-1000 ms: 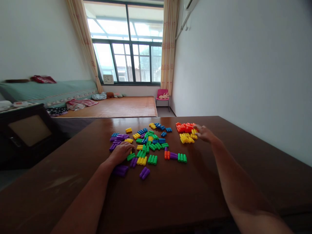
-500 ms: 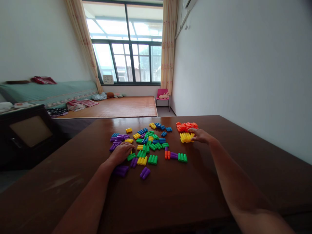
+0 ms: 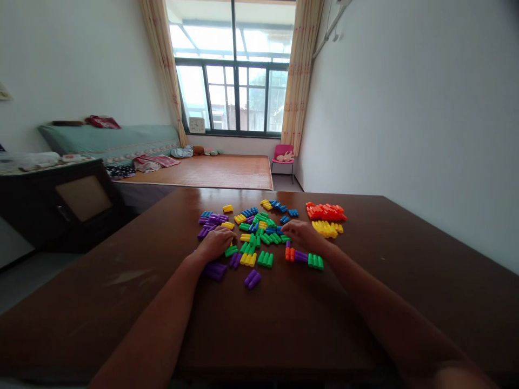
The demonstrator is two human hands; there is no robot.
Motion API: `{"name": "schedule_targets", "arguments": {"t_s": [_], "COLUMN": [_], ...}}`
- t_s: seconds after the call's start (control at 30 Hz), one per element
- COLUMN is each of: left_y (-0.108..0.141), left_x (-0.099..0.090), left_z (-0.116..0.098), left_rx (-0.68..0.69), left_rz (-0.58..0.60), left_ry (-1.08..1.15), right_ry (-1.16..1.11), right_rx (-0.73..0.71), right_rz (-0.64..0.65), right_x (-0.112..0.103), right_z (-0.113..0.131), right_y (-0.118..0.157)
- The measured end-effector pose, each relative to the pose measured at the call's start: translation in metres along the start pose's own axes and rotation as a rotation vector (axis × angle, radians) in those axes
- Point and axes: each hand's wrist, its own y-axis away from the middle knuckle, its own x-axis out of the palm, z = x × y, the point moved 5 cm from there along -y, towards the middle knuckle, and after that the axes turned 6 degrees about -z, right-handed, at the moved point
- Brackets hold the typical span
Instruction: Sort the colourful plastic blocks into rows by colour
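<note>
Many-coloured plastic toy blocks, each shaped like joined tubes, are heaped on the dark wooden table (image 3: 308, 313). My left hand (image 3: 218, 242) rests at the heap's left side, fingers loosely bent over a mostly hidden yellow block; purple blocks (image 3: 215, 271) lie by its wrist. Over the heap's right edge is my right hand (image 3: 302, 232), its fingers apart and reaching to the blue blocks (image 3: 274, 230). No block shows in it. Below it lies a joined row of red, purple and green blocks (image 3: 315, 261).
Sorted red blocks (image 3: 325, 211) sit at the back right, with yellow blocks (image 3: 326, 229) grouped just in front. A loose purple block (image 3: 252, 279) lies nearest me. Beyond the table are a bed (image 3: 219, 170), a pink chair (image 3: 283, 152) and a dark cabinet (image 3: 81, 189).
My right hand has left the yellow group and moved left to the mixed heap. My left hand stays about where it was among the blocks. The view has turned slightly left.
</note>
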Motion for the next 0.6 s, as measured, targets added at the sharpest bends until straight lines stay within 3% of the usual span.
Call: {"name": "schedule_targets", "arguments": {"t_s": [0.1, 0.23, 0.4, 0.6], "left_y": [0.001, 0.000, 0.000, 0.000], "left_x": [0.001, 0.000, 0.000, -0.003], "left_z": [0.001, -0.002, -0.002, -0.002], "left_rx": [0.001, 0.010, 0.012, 0.005], "left_rz": [0.002, 0.001, -0.015, -0.030], "left_ry": [0.001, 0.025, -0.004, -0.026], "right_ry": [0.054, 0.221, 0.134, -0.377], "right_rx": [-0.194, -0.189, -0.124, 0.064], "right_rz": [0.108, 0.144, 0.129, 0.155], "right_x": [0.048, 0.083, 0.084, 0.055], "right_z": [0.061, 0.088, 0.075, 0.035], "right_y": [0.002, 0.007, 0.001, -0.006]}}
